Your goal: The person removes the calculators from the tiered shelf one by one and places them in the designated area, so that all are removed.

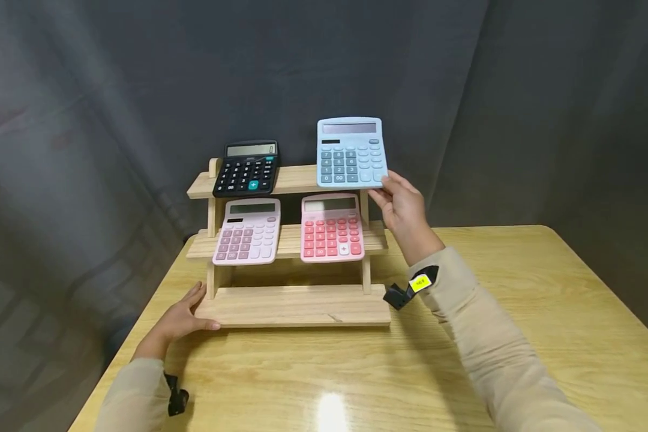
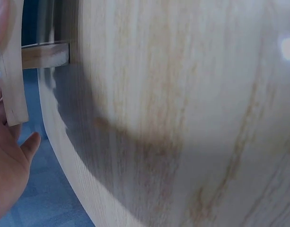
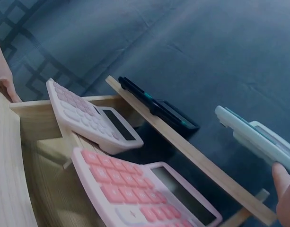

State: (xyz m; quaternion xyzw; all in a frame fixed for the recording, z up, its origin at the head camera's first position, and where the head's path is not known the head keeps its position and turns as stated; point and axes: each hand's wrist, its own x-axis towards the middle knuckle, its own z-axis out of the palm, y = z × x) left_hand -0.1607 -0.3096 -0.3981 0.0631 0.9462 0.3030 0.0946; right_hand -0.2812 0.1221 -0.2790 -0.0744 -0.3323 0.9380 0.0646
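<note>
My right hand (image 1: 405,210) pinches a light blue calculator (image 1: 351,153) by its lower right corner. The calculator overlaps the right part of the top shelf of a three-tier wooden display stand (image 1: 297,306). In the right wrist view, the blue calculator (image 3: 258,137) appears edge-on, apart from the top board. At the stand's lower left end, my left hand (image 1: 180,315) grips the bottom board, thumb along the front and fingers around the side. The left wrist view catches only part of this hand (image 2: 10,165) beside the board (image 2: 12,71).
A black calculator (image 1: 245,169) leans on the top shelf's left side. On the middle shelf, a pale pink calculator (image 1: 248,231) stands left of a brighter pink one (image 1: 332,228). The stand sits on a wooden table (image 1: 281,378) with a dark grey curtain (image 1: 297,66) behind.
</note>
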